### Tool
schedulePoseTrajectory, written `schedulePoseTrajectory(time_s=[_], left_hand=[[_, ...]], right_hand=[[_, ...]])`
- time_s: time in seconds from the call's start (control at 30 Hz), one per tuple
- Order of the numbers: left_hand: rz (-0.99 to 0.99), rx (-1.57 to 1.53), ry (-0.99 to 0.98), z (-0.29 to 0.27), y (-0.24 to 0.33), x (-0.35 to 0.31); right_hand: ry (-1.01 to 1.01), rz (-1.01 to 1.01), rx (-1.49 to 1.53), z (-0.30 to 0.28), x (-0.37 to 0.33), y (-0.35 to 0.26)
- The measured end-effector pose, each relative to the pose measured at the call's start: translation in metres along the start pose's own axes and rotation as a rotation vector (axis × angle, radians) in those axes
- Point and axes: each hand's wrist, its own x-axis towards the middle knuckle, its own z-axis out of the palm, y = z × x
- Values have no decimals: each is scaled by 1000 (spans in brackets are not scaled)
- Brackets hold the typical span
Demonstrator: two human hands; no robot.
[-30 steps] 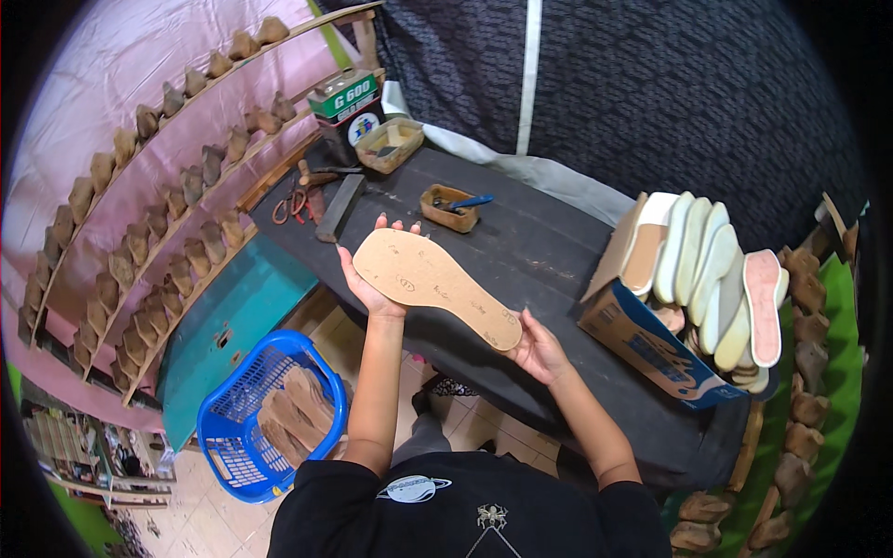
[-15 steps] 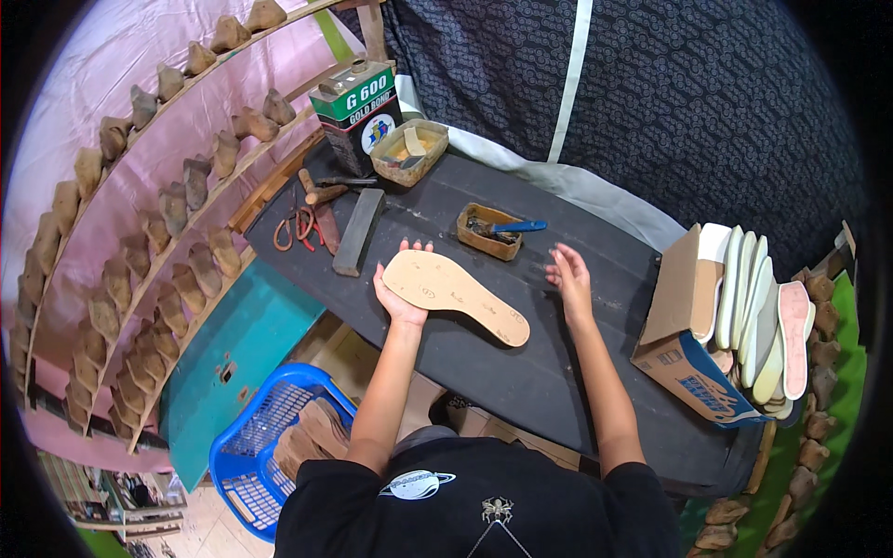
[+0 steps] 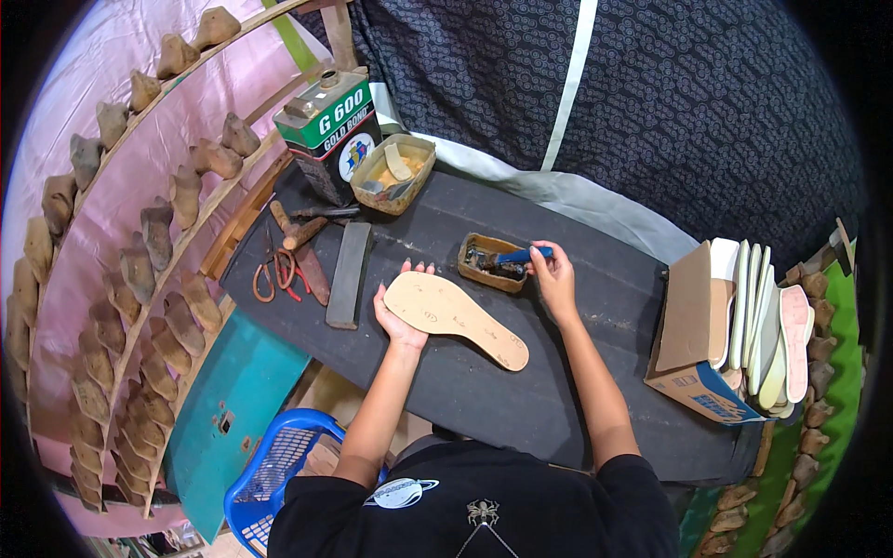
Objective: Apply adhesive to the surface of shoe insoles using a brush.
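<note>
A tan shoe insole (image 3: 456,314) with small handwritten marks rests on my left hand (image 3: 400,321), whose fingers show beyond its broad end. The narrow end points toward the near right, above the dark table. My right hand (image 3: 555,281) pinches the blue handle of a tool (image 3: 521,256). That tool's working end is down in a small worn tan tub (image 3: 486,270) with dark contents, so its kind cannot be made out. Left of my left hand lies a long grey block (image 3: 351,276) like a sharpening stone.
Scissors (image 3: 276,272), a hammer (image 3: 302,232) and other hand tools lie at the left. Behind them stand a green-and-black metal can (image 3: 327,135) and a yellowish tub (image 3: 395,177). A carton (image 3: 693,321) of soles is at the right. Racks of wooden shoe lasts (image 3: 156,232) flank the table (image 3: 446,400).
My right hand has moved from open above the table to the tub and closed on the blue handle. The insole stays on my left hand. The view has shifted slightly.
</note>
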Motion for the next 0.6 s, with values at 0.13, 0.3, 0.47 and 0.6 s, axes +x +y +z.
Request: schedulePoseTrajectory(time_s=[0.13,0.3,0.47,0.6], left_hand=[[-10,3,-10,-1,3,5],[-14,98,11,0,6,6],[-127,303,63,4,19,3],[-142,350,103,-1,22,1]], right_hand=[[-19,-103,-58,11,9,-9],[-91,-49,-75,16,22,-2],[-171,-76,-148,9,21,-13],[-310,-89,-204,-14,25,-19]])
